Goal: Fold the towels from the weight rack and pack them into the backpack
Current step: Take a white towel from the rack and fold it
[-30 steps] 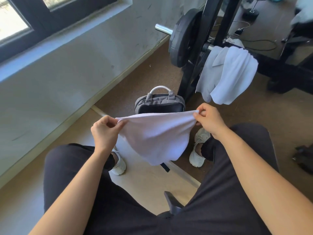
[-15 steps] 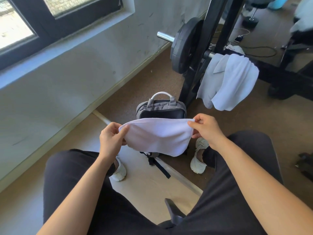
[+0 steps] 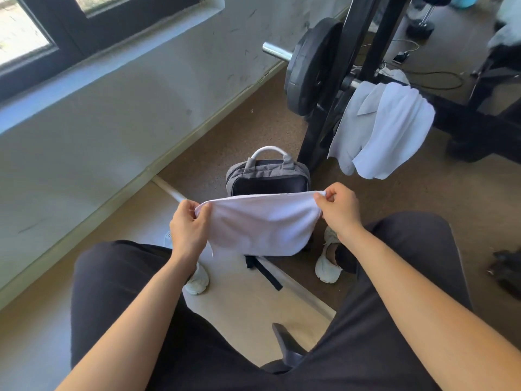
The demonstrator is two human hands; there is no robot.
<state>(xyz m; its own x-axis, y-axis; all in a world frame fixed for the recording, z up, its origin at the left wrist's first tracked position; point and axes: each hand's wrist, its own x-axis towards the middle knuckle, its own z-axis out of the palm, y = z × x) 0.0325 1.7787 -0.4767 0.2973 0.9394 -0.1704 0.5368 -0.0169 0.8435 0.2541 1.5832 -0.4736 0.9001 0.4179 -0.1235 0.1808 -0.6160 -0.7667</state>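
Note:
I hold a white towel stretched between both hands, folded and hanging in a shallow curve above my knees. My left hand pinches its left corner and my right hand pinches its right corner. Just beyond the towel a grey backpack with a white handle stands on the floor, its top open; the towel hides its lower part. Two more towels, one greyish and one white, hang over the bar of the black weight rack.
A black weight plate sits on the bar at the left of the rack. The wall and a window run along the left. My legs in black trousers and white shoes flank the backpack. Cables lie on the floor behind the rack.
The towel's hanging lower part has been shortened from a long drape to a shallow fold. Both hands keep their grip on the corners and sit slightly lower and closer to the backpack.

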